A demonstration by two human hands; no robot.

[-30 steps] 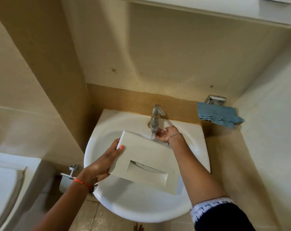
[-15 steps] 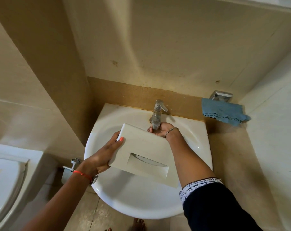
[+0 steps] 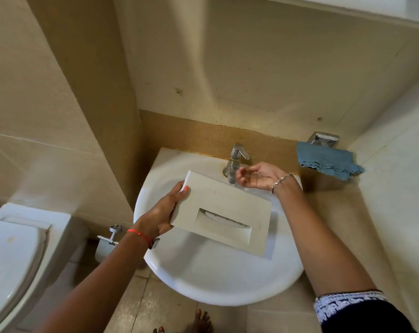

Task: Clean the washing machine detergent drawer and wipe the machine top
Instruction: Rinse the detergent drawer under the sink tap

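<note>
**Over the round white ceramic sink (image 3: 203, 292): one hand holding, one free**

Just below the chrome lever tap (image 3: 236, 159), the left hand (image 3: 160, 215) grips the short left end of the white rectangular plastic detergent drawer (image 3: 221, 215). The drawer's long axis slants away from the tap, down to the right. The right hand (image 3: 256, 175) hangs beside the spout, palm up, fingers (image 3: 242, 175) loosely curled around nothing. It is the nearer hand to the tap, with the drawer just beneath it.

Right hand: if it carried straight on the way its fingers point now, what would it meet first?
Most likely the chrome tap: the right hand points left at its spout, fingertips close. Depth is unclear, so it could pass just in front.
</note>
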